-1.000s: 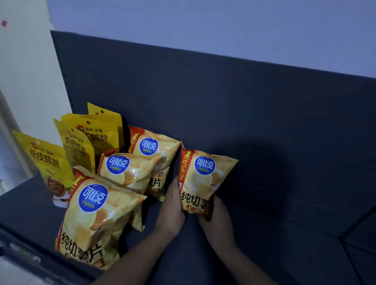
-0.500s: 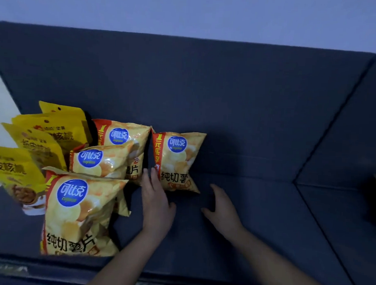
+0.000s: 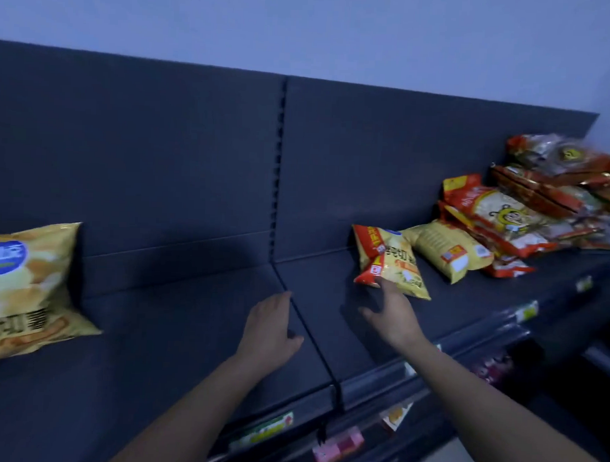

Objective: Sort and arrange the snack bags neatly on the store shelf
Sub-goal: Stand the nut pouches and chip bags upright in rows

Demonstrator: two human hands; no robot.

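A yellow chip bag with a red edge [image 3: 389, 265] lies on the dark shelf [image 3: 175, 333], right of the middle seam. My right hand [image 3: 394, 317] reaches out to it, fingers extended, fingertips touching its lower edge. My left hand [image 3: 270, 328] hovers flat and empty over the shelf beside the seam. Another yellow chip bag with a blue logo [image 3: 21, 286] stands at the far left, leaning on the back panel. A second yellow bag [image 3: 448, 249] lies just right of the red-edged one.
A loose heap of red and white snack bags [image 3: 525, 211] is piled at the right end of the shelf. The back panel [image 3: 161, 156] has a slotted upright at its seam. Price tags and small pink packs show on the lower shelf [image 3: 337, 446].
My view has swung right, so the group of chip bags slid out at the left. Both hands left the bag they set down and moved right; the right hand now touches another bag.
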